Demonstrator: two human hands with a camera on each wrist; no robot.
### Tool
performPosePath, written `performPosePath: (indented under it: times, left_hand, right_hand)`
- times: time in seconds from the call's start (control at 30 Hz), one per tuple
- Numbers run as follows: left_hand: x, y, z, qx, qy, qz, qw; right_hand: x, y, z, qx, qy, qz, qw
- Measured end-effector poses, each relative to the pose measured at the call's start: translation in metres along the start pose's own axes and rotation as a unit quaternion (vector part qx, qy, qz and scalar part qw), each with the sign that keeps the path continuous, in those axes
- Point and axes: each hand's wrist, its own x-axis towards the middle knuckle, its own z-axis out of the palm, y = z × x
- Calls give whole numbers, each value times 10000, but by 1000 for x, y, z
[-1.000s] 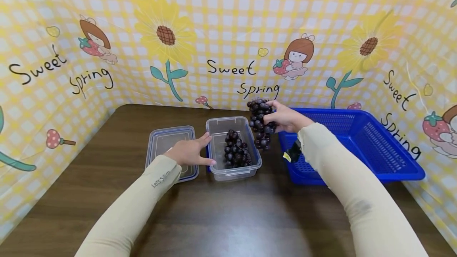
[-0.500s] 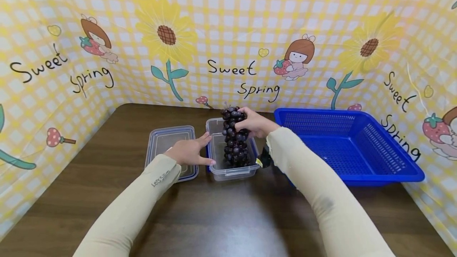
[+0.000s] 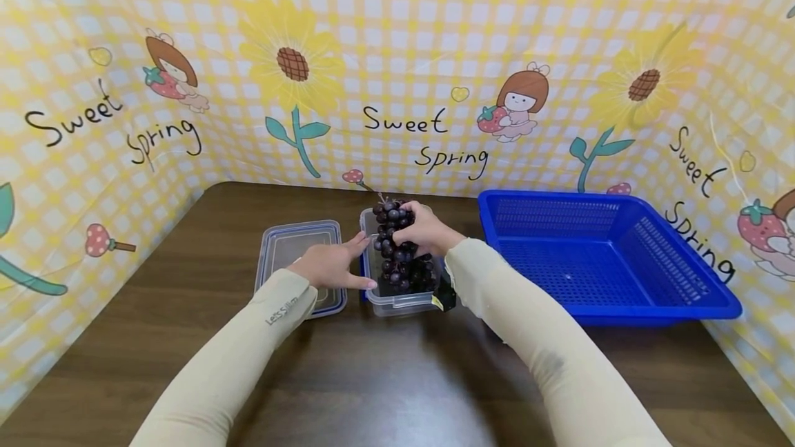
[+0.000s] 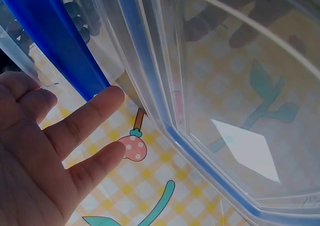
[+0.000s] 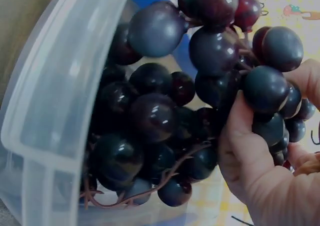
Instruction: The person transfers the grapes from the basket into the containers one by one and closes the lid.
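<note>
My right hand [image 3: 428, 230] grips a bunch of dark purple grapes [image 3: 388, 234], which hangs upright over the clear plastic food container [image 3: 404, 302], its lower end inside. In the right wrist view the thumb presses on these grapes [image 5: 266, 88]. Another bunch [image 3: 426, 273] lies in the container at the right, partly hidden by the held bunch and the hand. My left hand [image 3: 329, 265] is spread at the container's left side, thumb at the rim. In the left wrist view its straight fingers are by a blue flap [image 4: 55, 33] on the container's side.
The clear lid [image 3: 298, 243] with a blue seal lies left of the container, partly under my left hand. To the right stands a blue perforated basket [image 3: 627, 312]. A yellow checked cloth [image 3: 397, 54] rises behind the brown wooden table [image 3: 373, 378].
My right hand has carried the held grapes left from beside the basket to over the container, then a little lower. The left hand has stayed at the container's side.
</note>
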Motion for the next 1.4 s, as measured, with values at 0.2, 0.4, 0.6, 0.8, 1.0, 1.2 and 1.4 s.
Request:
performPosePath:
  times: [0.2,0.4,0.6,0.8,1.0,1.2,1.4]
  left_hand:
    - [-1,1,1,-6,-13,24,10000]
    - [-2,1,1,-49,21,64,10000]
    - [-6,-2,2,-159,-7,32,9999]
    - [-6,-2,3,-137,38,48,9999]
    - [-6,0,4,-141,10,-27,9999]
    - [-5,1,2,-55,58,-45,10000]
    - [-2,4,-3,76,67,49,9999]
  right_hand:
    - [0,7,-1,-168,64,-28,9998]
    - [-1,14,-2,-586,49,-168,9981]
    - [1,18,-1,-1007,122,-220,9946]
    - [2,11,8,-2174,196,-410,9750]
    - [1,0,23,-3475,242,-366,9366]
    - [-3,-7,33,-4494,441,-282,8918]
    - [-4,-9,41,-5198,414,-116,8532]
